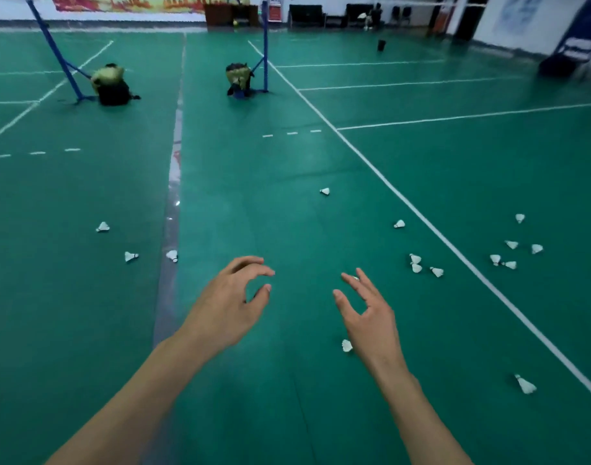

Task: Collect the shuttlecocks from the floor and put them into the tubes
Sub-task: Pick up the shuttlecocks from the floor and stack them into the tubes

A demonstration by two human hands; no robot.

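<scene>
Head view looks down across a green court floor (287, 203) crossed by white lines, and you have both bare arms stretched out over it. At the far end two blue net posts (265, 45) stand apart, each with a dark bag (113, 85) slumped at its foot, and dark benches (306, 15) line the back wall. Your left hand (230, 303) hangs above the floor with its fingers loosely curved and thumb apart, holding nothing. Your right hand (371, 317) is the same: fingers spread and relaxed, nothing in its grasp. White shuttlecocks lie scattered on the floor. One shuttlecock (347, 346) sits just beside your right wrist, partly hidden by it. A loose cluster (416, 263) lies to the right of your right hand, short of the long white sideline. A second group (510, 255) lies beyond that line, well apart from your hands. A single one (525, 385) rests near the right edge, lower down. Three more (131, 256) lie to the left of your left hand, around the grey seam in the floor. No tubes can be made out.
</scene>
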